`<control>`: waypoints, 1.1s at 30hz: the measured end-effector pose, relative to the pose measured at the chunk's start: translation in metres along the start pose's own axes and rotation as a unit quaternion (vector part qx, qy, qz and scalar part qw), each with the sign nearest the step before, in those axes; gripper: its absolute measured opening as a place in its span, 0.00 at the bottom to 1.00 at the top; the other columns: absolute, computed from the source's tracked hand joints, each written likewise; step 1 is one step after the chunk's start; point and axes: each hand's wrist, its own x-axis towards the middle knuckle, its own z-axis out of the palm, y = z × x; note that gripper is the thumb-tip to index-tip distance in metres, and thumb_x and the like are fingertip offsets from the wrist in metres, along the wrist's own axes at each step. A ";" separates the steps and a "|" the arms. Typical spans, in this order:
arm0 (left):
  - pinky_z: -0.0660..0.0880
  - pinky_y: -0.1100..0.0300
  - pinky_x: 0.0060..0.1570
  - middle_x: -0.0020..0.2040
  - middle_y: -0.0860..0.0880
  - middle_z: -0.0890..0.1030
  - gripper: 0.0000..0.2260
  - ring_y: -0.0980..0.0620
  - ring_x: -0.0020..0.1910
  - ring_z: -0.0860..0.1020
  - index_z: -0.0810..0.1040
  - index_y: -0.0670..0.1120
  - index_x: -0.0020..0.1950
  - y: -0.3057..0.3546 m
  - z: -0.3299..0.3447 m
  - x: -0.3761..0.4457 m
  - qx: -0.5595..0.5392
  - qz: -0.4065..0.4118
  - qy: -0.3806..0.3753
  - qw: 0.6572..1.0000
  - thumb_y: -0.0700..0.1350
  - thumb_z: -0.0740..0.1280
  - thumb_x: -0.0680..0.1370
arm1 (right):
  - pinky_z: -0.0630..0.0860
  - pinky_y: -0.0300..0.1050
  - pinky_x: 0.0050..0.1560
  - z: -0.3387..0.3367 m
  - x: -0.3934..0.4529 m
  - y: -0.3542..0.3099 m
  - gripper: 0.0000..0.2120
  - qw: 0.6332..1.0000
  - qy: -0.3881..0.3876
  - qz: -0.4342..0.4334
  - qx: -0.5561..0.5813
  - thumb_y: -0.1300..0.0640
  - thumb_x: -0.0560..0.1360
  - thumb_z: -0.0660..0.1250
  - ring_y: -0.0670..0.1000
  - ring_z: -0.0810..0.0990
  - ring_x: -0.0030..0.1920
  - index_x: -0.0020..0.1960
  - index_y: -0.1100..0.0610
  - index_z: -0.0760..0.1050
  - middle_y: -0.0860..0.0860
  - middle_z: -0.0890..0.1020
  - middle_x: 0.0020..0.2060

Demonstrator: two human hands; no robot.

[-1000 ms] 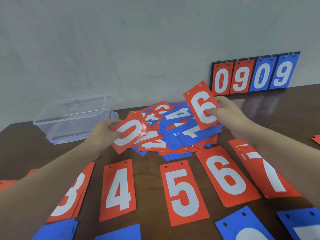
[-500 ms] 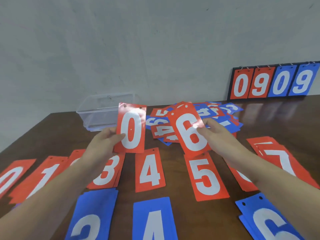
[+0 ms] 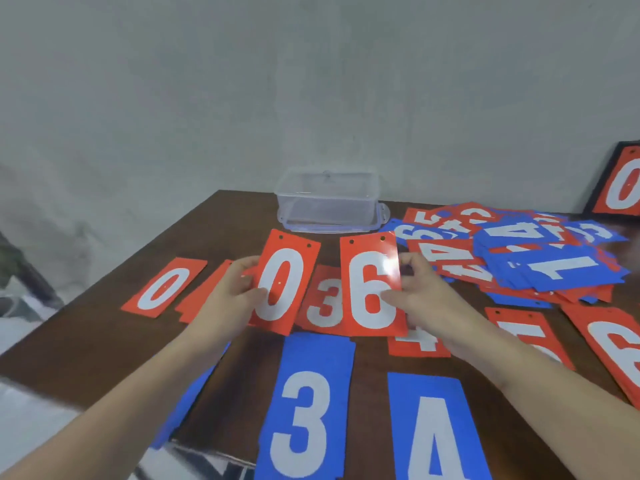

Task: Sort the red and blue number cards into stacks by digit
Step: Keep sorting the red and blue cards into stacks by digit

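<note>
My left hand grips a red 0 card by its left edge, held up above the table. My right hand pinches a red 6 card by its right edge, beside the 0. Under them lies a red 3 stack. A red 0 card lies flat at the far left. A blue 3 stack and a blue 4 stack lie near me. The unsorted heap of red and blue cards sits at the back right.
A clear plastic box stands at the table's back edge by the wall. Red 4, 5 and 6 stacks lie on the right. A flip scoreboard leans on the wall far right. The table's left edge drops off.
The view has swung left. Both hands carried their cards leftwards, away from the heap; the 0 and the 6 now hang over the red 3 stack, nearer the flat red 0.
</note>
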 end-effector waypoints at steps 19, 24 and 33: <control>0.72 0.46 0.65 0.63 0.48 0.78 0.20 0.43 0.63 0.76 0.71 0.47 0.70 -0.062 -0.167 0.078 0.257 -0.032 0.161 0.952 0.40 0.63 0.78 | 0.80 0.41 0.42 0.121 0.053 -0.041 0.13 0.996 -0.073 -0.026 -0.036 0.55 0.81 0.65 0.48 0.83 0.51 0.63 0.44 0.67 0.46 0.81 0.56; 0.62 0.45 0.69 0.71 0.46 0.70 0.19 0.40 0.70 0.65 0.74 0.55 0.69 -0.074 -0.161 0.086 0.420 -0.052 0.182 0.888 0.46 0.65 0.79 | 0.82 0.43 0.40 0.114 0.058 -0.041 0.14 0.996 -0.072 -0.010 -0.045 0.53 0.81 0.66 0.48 0.84 0.47 0.63 0.44 0.67 0.45 0.82 0.54; 0.59 0.46 0.67 0.65 0.53 0.73 0.10 0.44 0.70 0.64 0.81 0.57 0.58 -0.040 -0.090 0.072 0.389 0.124 0.147 0.901 0.47 0.68 0.78 | 0.82 0.41 0.37 0.066 0.046 -0.033 0.15 0.999 -0.031 -0.005 -0.039 0.54 0.80 0.68 0.46 0.85 0.43 0.64 0.46 0.69 0.43 0.83 0.49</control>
